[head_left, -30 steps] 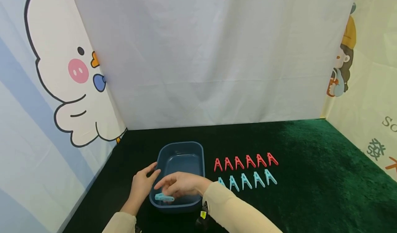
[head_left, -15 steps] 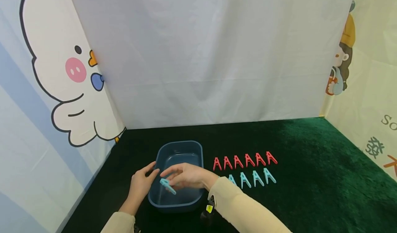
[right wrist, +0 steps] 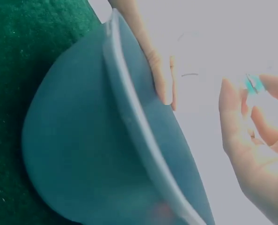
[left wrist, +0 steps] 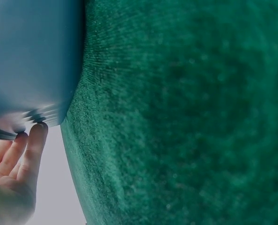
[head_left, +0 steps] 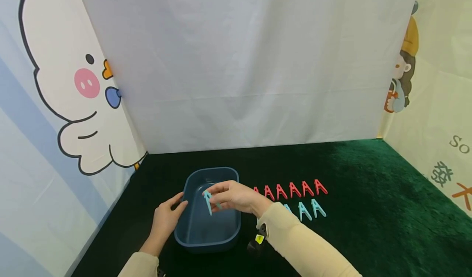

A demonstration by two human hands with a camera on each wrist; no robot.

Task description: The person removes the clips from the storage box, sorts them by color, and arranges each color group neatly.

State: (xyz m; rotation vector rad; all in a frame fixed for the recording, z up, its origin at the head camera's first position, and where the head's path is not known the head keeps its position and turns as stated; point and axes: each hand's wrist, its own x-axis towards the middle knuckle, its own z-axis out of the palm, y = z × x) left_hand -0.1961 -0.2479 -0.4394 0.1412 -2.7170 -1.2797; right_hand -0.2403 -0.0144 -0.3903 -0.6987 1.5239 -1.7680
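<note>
In the head view, my left hand (head_left: 166,217) holds the left side of a dark blue plastic box (head_left: 206,242). Its thumb lies over the rim, and the left wrist view has its fingertips (left wrist: 37,133) against the outer wall. Above the box's inside, my right hand (head_left: 236,197) pinches a light blue clothespin (head_left: 208,203) between thumb and fingers. That clothespin (right wrist: 254,84) is small and washed out in the right wrist view. Right of the box lie a row of red clothespins (head_left: 294,189) and a nearer row of light blue clothespins (head_left: 315,206), both partly hidden by my right hand and sleeve.
A dark green plush cloth (head_left: 368,195) covers the table. A white curtain (head_left: 250,64) hangs along the back edge. Printed cloth walls with cartoon figures stand at the left (head_left: 66,117) and right (head_left: 435,84).
The right hand has lifted up and to the right with the light blue clothespin, which has turned more upright. The left hand stays at the box's left side.
</note>
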